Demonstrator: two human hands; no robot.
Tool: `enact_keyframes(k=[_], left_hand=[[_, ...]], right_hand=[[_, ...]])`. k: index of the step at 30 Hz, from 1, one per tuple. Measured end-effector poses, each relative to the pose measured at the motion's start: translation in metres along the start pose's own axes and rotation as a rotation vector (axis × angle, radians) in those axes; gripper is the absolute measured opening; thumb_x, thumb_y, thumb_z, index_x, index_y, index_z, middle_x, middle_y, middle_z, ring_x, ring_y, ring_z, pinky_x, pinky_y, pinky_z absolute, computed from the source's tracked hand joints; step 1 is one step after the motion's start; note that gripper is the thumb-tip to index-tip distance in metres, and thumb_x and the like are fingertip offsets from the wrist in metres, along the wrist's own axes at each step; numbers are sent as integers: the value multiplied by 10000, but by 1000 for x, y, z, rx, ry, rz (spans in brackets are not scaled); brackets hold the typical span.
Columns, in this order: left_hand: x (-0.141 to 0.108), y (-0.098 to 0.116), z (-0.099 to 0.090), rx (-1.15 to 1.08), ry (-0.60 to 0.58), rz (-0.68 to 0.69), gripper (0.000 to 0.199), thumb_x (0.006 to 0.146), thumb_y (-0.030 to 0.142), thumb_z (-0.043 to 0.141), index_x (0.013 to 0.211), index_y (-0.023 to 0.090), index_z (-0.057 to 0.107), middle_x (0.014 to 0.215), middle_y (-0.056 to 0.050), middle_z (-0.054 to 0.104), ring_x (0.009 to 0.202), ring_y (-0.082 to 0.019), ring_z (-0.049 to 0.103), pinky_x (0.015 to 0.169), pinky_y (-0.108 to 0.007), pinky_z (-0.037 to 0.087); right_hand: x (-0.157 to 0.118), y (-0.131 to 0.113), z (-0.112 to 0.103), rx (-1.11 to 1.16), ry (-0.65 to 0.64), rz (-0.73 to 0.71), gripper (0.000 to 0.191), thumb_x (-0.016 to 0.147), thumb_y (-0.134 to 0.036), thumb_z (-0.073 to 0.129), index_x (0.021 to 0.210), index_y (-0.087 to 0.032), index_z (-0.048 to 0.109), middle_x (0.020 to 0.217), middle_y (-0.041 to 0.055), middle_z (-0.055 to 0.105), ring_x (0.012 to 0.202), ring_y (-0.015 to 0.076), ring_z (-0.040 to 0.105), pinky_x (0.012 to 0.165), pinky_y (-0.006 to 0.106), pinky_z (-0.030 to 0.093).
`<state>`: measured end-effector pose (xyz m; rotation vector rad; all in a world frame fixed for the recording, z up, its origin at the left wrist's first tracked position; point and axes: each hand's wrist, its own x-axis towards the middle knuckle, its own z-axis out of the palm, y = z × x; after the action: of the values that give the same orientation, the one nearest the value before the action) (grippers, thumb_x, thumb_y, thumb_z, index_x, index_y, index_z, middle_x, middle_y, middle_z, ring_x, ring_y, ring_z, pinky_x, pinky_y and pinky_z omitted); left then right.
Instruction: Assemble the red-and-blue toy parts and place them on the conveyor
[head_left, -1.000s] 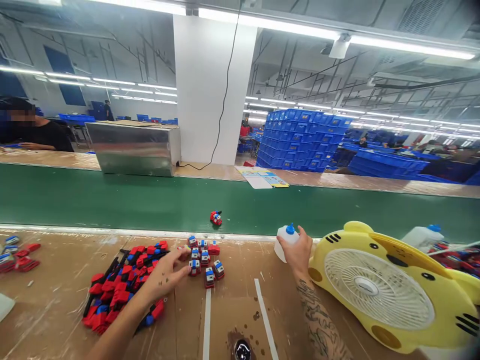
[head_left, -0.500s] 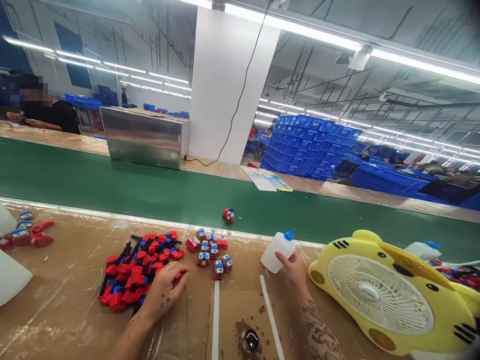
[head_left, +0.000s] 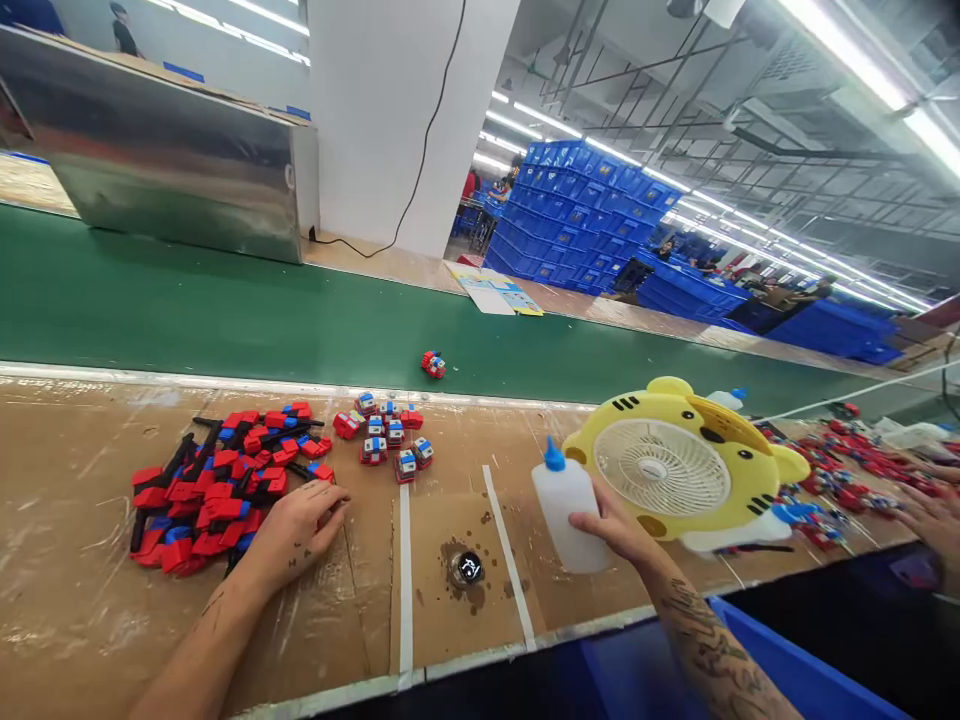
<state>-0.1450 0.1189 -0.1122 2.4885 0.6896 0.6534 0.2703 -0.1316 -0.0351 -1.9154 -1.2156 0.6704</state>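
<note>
Bottle (head_left: 568,525) drawn nearer desk (head_left: 67,480) front since earlier frame, clamped in right hand's (head_left: 619,525) grip, beside fan (head_left: 660,468). Left hand (head_left: 301,522) curled by red-blue parts (head_left: 219,505); hold can't be told. Likely step: bringing bottle over; next calls for steady hold.

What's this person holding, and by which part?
The right hand grips the white bottle by its body's side; whether the left hand holds anything is unclear.

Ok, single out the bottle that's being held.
The white bottle in the right hand, blue nozzle up; another bottle shows behind the yellow fan, no hand visible on it.
</note>
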Motion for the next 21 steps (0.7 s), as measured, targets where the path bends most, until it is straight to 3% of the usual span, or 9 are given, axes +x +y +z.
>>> enact_keyframes(k=[3,6,11,17,21], left_hand=[[0,0,0,-7,-22,2,224,963,319,459,968,197,647,916,-46,692,884,-209,649,793,-310,478],[1,0,0,-16,-5,-5,233,952,327,469,969,202,665,930,-46,708,887,-207,657,806,-305,488],[2,1,-1,-17,18,-21,242,926,329,478,948,208,687,921,-49,720,873,-210,668,795,-300,505],[4,2,-1,-2,3,-22,249,939,330,461,931,204,675,893,-48,712,845,-207,661,766,-296,493],[4,1,-1,0,-10,-19,253,947,326,449,933,195,665,894,-50,709,850,-204,658,776,-299,487]], right_hand=[[-20,-24,-4,-258,-370,-12,715,685,-459,745,1322,-190,563,1213,104,652,1079,329,599,945,438,472],[-31,-36,-1,-445,-527,22,738,674,-473,765,1341,-226,569,1143,94,677,1037,325,612,897,417,470],[-34,-47,9,-636,-607,2,754,624,-500,781,1309,-232,611,1083,122,690,1004,353,631,841,410,469],[-23,-83,19,-807,-705,-85,596,653,-486,760,1179,-225,659,921,94,717,828,319,673,667,328,441],[-16,-91,18,-915,-724,-129,544,659,-481,755,1130,-224,662,834,82,722,760,327,688,608,311,402]])
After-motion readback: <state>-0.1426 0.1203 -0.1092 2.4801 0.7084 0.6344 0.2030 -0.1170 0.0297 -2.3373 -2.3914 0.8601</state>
